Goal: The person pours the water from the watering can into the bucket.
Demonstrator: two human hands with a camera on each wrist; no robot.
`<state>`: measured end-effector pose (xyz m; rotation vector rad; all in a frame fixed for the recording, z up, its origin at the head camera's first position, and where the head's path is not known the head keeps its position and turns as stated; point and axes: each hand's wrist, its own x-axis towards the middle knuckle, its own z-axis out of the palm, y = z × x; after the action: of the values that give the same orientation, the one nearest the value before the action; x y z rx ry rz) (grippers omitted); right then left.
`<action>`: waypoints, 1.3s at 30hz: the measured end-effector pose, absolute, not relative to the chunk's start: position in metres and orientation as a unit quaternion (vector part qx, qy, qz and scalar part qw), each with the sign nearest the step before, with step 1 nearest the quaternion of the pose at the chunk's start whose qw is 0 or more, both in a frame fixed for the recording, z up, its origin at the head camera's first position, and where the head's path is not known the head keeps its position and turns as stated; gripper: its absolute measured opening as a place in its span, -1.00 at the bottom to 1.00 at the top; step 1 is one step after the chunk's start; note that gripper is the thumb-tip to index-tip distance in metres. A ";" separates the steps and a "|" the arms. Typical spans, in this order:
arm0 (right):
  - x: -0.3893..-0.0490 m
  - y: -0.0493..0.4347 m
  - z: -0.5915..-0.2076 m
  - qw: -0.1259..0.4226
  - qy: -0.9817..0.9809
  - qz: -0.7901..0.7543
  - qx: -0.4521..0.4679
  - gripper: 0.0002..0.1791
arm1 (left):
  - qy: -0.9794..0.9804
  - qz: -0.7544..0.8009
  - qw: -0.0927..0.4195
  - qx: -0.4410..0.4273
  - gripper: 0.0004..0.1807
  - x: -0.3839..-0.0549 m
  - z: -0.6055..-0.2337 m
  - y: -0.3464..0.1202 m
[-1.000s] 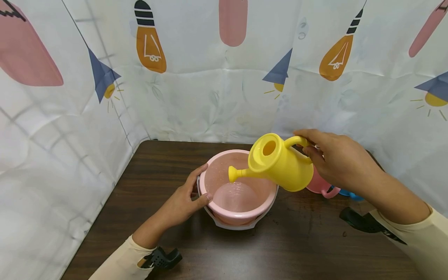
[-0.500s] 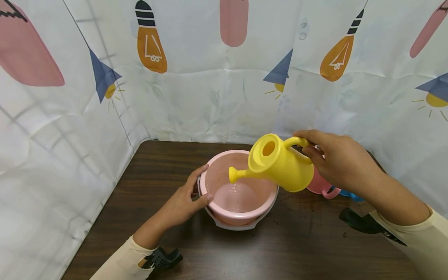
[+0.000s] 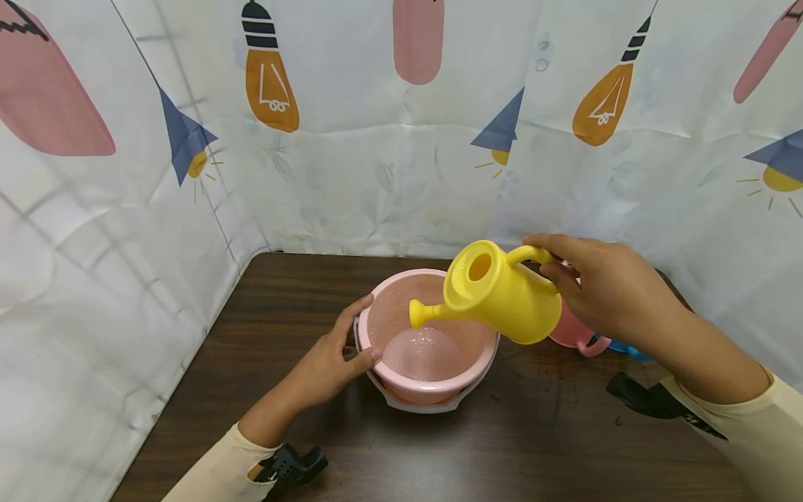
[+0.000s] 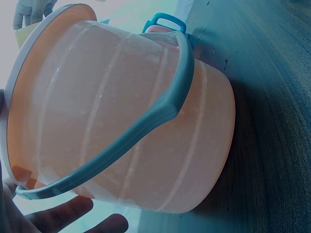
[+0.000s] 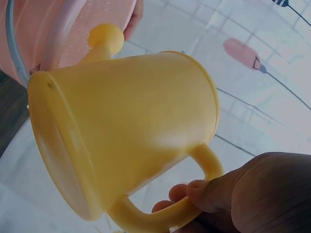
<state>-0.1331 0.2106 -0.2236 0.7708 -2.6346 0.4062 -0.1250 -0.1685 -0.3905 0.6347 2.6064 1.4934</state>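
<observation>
A pink bucket stands upright on the dark wooden table, shallow clear water with ripples and bubbles at its bottom. My left hand holds its left rim, thumb over the near edge and fingers farther round. The bucket's grey handle hangs down against its side. My right hand grips the handle of a yellow watering can at the right. The can is tipped left, its spout over the bucket's opening. In the right wrist view, fingers and thumb wrap the can's handle.
Right of the bucket, partly behind the can and right hand, stands a pink cup with a handle. A blue item shows beside it. Water drops lie on the table. A white patterned curtain hangs behind and along the left.
Both hands, the bucket and the tilted watering can keep nearly the same place. The ripples and bubbles on the water in the bucket shift.
</observation>
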 end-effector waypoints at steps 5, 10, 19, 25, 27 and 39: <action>-0.133 0.210 -0.224 0.181 -0.934 0.145 0.272 -0.55 | 0.849 0.485 0.035 0.206 -0.14 -0.124 -0.390 -0.169; -0.133 0.210 -0.224 0.183 -0.934 0.143 0.273 -0.55 | 0.849 0.486 0.036 0.205 -0.14 -0.124 -0.390 -0.168; -0.132 0.210 -0.223 0.182 -0.934 0.140 0.272 -0.55 | 0.847 0.489 0.038 0.205 -0.13 -0.124 -0.390 -0.168; -0.132 0.210 -0.223 0.182 -0.935 0.139 0.270 -0.55 | 0.847 0.489 0.039 0.203 -0.13 -0.124 -0.391 -0.168; -0.132 0.210 -0.223 0.182 -0.936 0.140 0.269 -0.55 | 0.848 0.488 0.039 0.203 -0.13 -0.124 -0.391 -0.168; -0.133 0.210 -0.224 0.183 -0.935 0.141 0.269 -0.55 | 0.850 0.485 0.036 0.200 -0.13 -0.125 -0.390 -0.167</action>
<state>-0.1330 0.2099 -0.2238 0.7595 -2.6382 0.3984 -0.1246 -0.1672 -0.3898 0.6138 2.6130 1.4912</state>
